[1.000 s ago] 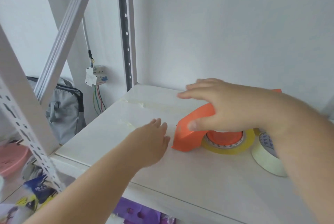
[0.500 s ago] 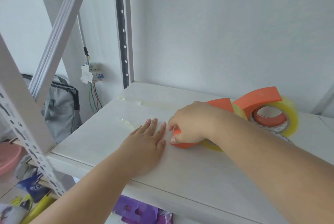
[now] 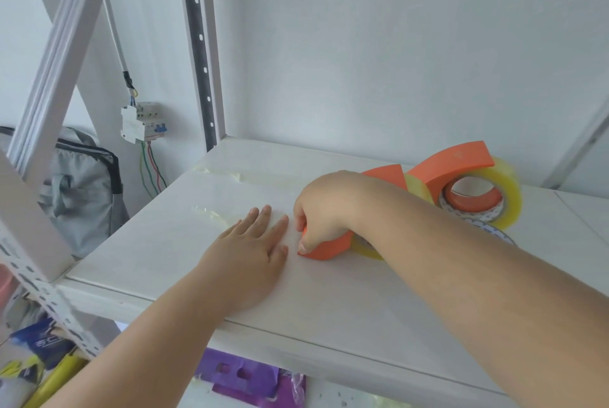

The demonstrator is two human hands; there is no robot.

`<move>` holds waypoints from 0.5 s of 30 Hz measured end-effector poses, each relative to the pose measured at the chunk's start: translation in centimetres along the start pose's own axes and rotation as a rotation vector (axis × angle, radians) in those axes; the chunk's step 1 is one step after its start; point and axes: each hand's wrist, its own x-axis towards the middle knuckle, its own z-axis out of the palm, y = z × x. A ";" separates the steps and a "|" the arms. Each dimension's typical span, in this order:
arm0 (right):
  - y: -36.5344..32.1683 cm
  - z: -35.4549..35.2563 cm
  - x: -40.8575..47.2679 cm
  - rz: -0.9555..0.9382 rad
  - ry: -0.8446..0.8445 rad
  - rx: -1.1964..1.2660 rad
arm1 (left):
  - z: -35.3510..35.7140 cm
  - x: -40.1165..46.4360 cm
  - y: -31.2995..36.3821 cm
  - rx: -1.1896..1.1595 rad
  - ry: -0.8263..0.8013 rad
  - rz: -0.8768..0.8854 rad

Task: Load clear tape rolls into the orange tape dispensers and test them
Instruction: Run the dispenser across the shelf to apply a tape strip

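Pinching the orange dispenser (image 3: 329, 247) in right-hand fingers (image 3: 304, 244), left hand (image 3: 250, 252) flat with fingers spread, risked tape wrinkling if it tilted.

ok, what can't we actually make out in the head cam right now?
- Front of the near orange dispenser: covered by the right hand, so its cutting edge and any tape leaving it can't be seen.
- Its tape roll: mostly behind the right forearm.
- Loose roll beneath the far dispenser: only a sliver shows past the forearm.
- Tape under the flat left hand: clear on white shelf, can't tell.
- Lower-shelf items: blurred, cut by the frame edge.
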 end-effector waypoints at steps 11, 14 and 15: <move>-0.2 0.2 -0.2 0.048 0.041 0.071 | 0.0 0.0 0.5 -0.071 0.043 -0.042; -0.1 0.2 -0.3 0.061 0.025 0.078 | 0.0 0.0 0.4 -0.071 0.036 -0.041; -0.1 0.2 -0.4 0.065 0.020 0.087 | 0.0 0.0 0.4 -0.072 0.036 -0.042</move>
